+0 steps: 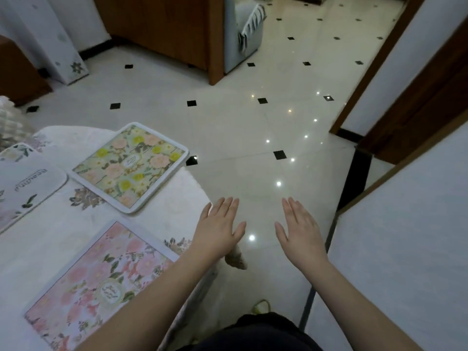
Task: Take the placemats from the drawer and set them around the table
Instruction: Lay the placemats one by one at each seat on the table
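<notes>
Across the frame's left, three floral rectangular placemats (130, 167) lie on the white-clothed table (63, 224); left hand (217, 229) and right hand (300, 230) hover flat, empty, fingers apart. Laying looks finished; any remaining mat means returning to the drawer.

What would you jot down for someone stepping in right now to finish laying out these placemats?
Left hand and right hand: both open, fingers straight, holding nothing, out over the floor beside the table.
Placemats: pink floral mat lies flat at the near edge; yellow-green floral mat lies further along; a white mat with lettering lies at the left, partly out of view.
Done: three mats seen laid.
Left: the drawer and the rest of the table are out of view, so check whether more mats remain.
</notes>
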Demonstrator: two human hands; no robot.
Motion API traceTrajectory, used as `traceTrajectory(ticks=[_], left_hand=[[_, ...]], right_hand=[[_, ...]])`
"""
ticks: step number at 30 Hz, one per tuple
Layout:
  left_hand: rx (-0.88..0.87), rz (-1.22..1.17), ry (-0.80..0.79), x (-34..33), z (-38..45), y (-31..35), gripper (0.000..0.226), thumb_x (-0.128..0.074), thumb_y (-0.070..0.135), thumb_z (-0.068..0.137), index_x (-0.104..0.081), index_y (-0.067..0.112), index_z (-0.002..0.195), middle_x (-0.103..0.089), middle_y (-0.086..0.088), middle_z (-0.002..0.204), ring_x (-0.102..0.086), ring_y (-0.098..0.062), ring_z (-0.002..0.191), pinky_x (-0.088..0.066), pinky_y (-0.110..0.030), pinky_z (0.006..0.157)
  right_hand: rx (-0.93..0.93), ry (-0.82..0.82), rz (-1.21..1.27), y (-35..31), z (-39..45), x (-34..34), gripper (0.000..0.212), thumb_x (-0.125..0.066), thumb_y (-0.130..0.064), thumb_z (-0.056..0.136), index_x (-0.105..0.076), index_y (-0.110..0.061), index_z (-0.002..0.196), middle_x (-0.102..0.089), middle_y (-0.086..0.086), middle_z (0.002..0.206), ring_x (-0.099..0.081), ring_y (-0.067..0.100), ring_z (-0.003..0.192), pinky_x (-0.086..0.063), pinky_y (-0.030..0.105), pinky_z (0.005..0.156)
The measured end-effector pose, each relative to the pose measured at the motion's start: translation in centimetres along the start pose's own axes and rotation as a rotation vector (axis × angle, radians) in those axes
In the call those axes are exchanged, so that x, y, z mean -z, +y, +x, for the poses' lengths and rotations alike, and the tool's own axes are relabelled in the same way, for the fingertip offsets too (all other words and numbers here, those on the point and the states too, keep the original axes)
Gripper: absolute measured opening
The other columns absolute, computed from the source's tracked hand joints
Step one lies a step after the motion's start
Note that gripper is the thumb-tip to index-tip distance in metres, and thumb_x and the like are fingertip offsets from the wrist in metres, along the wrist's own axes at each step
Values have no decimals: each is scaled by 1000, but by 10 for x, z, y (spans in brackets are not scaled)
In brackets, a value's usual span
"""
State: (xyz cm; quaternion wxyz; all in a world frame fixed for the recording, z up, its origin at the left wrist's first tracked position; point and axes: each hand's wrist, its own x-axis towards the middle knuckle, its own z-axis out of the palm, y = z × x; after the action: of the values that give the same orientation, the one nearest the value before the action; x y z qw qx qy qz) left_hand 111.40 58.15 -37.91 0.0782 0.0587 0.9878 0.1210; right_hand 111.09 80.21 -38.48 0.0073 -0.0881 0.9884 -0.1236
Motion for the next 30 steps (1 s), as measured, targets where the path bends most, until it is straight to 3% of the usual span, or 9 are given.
traceTrajectory(ticks=[6, 10, 16, 21, 30], left_hand=[[-89, 54, 14, 1, 54, 40, 85, 3, 60, 84, -13, 21, 157, -21, 1, 164, -13, -16, 151, -3, -34, 122], [-92, 93, 8, 4, 86, 58, 80, 0, 61, 88, -8, 23, 158, -15, 2, 165, -8, -16, 152, 3, -37, 121], [-111, 123, 45, 7, 123, 82, 76, -3, 61, 91, -4, 24, 158, -10, 3, 166, -2, -16, 152, 8, -36, 119], [-156, 92, 44, 7, 154, 85, 79, -2, 62, 88, -11, 26, 158, -17, 3, 164, -8, -15, 152, 1, -37, 123], [-249, 146, 113, 7, 206, 82, 70, -26, 57, 95, -32, 18, 153, -38, -4, 156, -30, -24, 146, -12, -44, 119]], right_hand=[[-104, -2, 19, 53, 23, 11, 69, -13, -51, 94, -20, -18, 155, -25, 4, 160, -25, 19, 146, -9, 33, 116], [-138, 17, 18, 77, 42, 13, 66, -21, -46, 95, -32, -14, 151, -38, 8, 154, -35, 24, 141, -20, 39, 115], [-164, 67, 4, 102, 66, 22, 64, -23, -45, 96, -37, -12, 149, -38, 8, 154, -35, 25, 142, -26, 42, 116], [-198, 77, -4, 118, 76, 26, 66, -19, -47, 96, -26, -14, 153, -31, 6, 158, -26, 22, 146, -19, 39, 119], [-244, 69, -85, 129, 118, 27, 65, -22, -45, 97, -27, -13, 153, -31, 7, 157, -27, 22, 146, -17, 37, 118]])
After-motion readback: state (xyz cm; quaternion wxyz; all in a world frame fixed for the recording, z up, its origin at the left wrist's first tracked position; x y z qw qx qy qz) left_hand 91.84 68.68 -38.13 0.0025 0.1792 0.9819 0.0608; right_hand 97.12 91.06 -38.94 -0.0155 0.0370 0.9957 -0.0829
